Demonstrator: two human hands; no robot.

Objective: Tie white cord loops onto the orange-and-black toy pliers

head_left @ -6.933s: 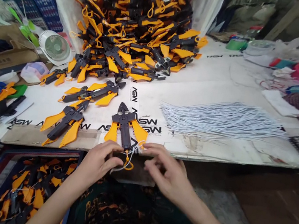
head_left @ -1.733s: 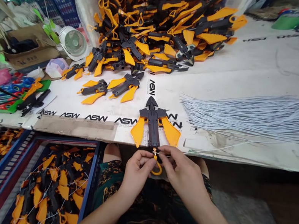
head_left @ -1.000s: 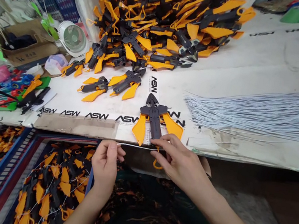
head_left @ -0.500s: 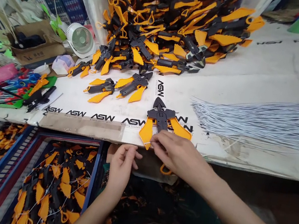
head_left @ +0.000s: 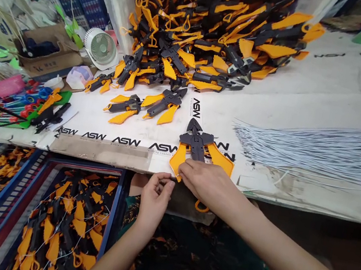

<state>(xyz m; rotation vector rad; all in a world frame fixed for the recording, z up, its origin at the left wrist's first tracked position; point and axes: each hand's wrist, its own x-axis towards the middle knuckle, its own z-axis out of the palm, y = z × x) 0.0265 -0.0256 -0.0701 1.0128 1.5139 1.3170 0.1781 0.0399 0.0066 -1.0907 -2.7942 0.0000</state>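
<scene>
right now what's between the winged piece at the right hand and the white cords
In the head view, a strip of white sheet with black lettering lies between the winged piece and the cords; nothing loose shows there.

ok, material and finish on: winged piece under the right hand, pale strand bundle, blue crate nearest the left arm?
Winged piece: likely moulded plastic, matte where dark, more satin where orange; crisp edges, even colour.
Pale strand bundle: thin, smooth-looking, faint sheen; plastic-coated wire or cord, can't tell which.
Blue crate: probably rigid plastic, dull finish; uniform colour, straight rim.
</scene>
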